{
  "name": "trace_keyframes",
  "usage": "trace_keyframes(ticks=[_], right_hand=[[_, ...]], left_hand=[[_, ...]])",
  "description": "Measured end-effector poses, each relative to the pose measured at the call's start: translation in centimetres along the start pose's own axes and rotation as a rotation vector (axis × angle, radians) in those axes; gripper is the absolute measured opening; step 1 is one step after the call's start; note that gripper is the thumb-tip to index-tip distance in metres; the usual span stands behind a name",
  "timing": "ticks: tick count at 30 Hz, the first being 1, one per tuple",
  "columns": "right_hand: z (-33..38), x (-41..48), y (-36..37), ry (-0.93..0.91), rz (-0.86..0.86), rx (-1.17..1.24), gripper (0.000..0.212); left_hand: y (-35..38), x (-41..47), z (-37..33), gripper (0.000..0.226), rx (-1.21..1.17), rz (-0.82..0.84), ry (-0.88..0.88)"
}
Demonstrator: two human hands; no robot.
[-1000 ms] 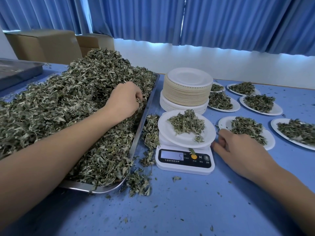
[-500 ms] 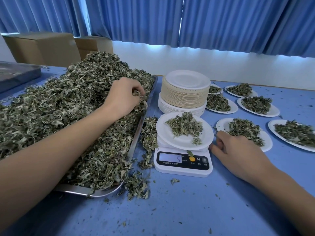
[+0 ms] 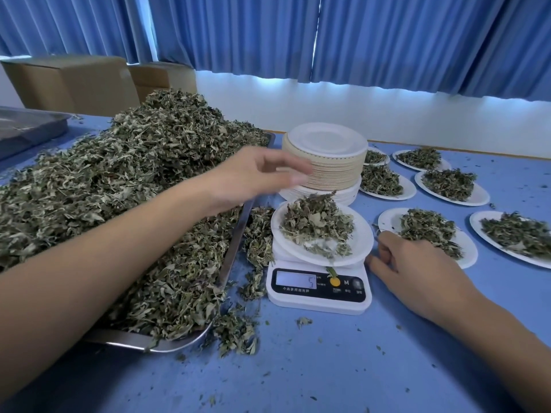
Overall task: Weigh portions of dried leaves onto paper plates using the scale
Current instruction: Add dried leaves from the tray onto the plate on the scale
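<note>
**Portion on the scale, display reads 5**

Your left hand (image 3: 250, 177) hovers above the near edge of the paper plate (image 3: 361, 237) on the scale (image 3: 319, 289), fingers spread loosely and holding nothing; it is blurred. Your right hand (image 3: 417, 272) rests on the table (image 3: 328, 368) just right of the scale, fingers loosely curled with nothing in them.

The portion of dried leaves (image 3: 316, 225) on that plate is a loose, grey-green mound of crumpled leaves and thin stems, with a few bits near the plate's front rim. The big heap (image 3: 134, 189) of the same leaves overflows the metal tray (image 3: 234, 248) on the left side of the table, and spilled leaves (image 3: 258, 242) lie between tray and scale.

Behind the scale stands a stack of paper plates (image 3: 328, 162); filled plates (image 3: 450, 186) spread toward the table's far right edge. The table is blue and littered with crumbs. Blue curtains (image 3: 387, 40) hang over a white wall (image 3: 357, 117); cardboard boxes (image 3: 74, 81) and a second tray (image 3: 26, 129) sit at the far left corner.

The scale's screen shows 5, with an "M" beside an orange button. The line of print below is too small to read.
</note>
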State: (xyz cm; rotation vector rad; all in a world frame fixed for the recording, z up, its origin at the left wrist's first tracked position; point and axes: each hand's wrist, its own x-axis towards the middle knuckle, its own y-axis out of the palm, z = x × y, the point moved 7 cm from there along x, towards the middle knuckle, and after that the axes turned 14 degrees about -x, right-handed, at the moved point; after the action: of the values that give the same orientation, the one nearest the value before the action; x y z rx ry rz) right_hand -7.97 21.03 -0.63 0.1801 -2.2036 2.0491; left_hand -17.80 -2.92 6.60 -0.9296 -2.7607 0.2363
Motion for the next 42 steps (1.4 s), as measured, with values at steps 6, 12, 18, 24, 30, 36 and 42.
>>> trace_keyframes(ticks=[6,12,18,24,30,36,42], right_hand=[[0.0,0.1,0.1,-0.002,0.001,0.001,0.032],[0.0,0.1,0.1,-0.004,-0.012,0.003,0.033],[-0.1,0.0,0.1,-0.009,-0.022,0.007,0.033],[-0.1,0.0,0.1,-0.014,-0.033,0.006,0.033],[-0.2,-0.1,0.1,-0.005,-0.036,0.003,0.033],[-0.1,0.0,0.0,-0.007,-0.032,0.005,0.033],[-0.1,0.0,0.0,-0.004,-0.030,-0.001,0.033]], left_hand=[[-6.9,-0.6,3.1,0.031,0.752,-0.300,-0.231],[-5.8,-1.0,6.2,0.043,0.967,-0.061,-0.465],[-5.2,-0.8,5.9,0.017,0.983,-0.172,-0.408],[-5.7,-1.4,3.8,0.017,0.945,-0.403,-0.247],[-5.9,-2.0,1.9,0.006,0.937,-0.563,-0.085],[-5.6,-2.1,1.0,0.007,0.796,-0.628,0.069],[-2.7,-1.8,-2.0,0.018,0.179,-0.416,0.282]])
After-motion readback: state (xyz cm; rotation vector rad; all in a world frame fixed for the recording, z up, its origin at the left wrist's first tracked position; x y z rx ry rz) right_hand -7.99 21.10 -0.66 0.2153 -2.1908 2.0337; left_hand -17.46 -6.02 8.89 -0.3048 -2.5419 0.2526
